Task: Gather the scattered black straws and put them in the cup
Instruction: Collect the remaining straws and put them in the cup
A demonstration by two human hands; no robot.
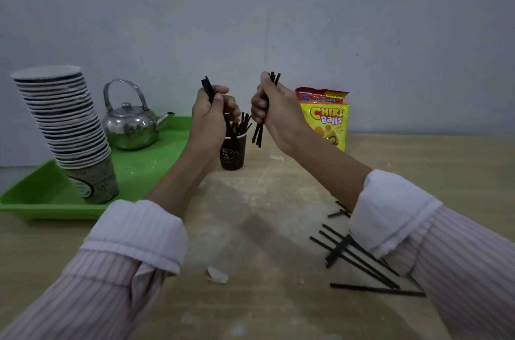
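Observation:
A dark paper cup (233, 154) stands on the wooden table (264, 228), with several black straws (244, 123) sticking out of it. My left hand (211, 114) is closed around a few black straws, just above and left of the cup; their lower ends point into its mouth. To the right of the cup, my right hand (271, 108) grips a bundle of black straws (259, 135), held upright above the table. More black straws (359, 259) lie scattered on the table at lower right, partly under my right sleeve.
A green tray (36, 200) at the left carries a tall stack of paper cups (67, 128) and a metal kettle (131, 125). A yellow snack bag (328, 119) stands against the wall behind my right hand. A scrap of paper (217, 275) lies near the front.

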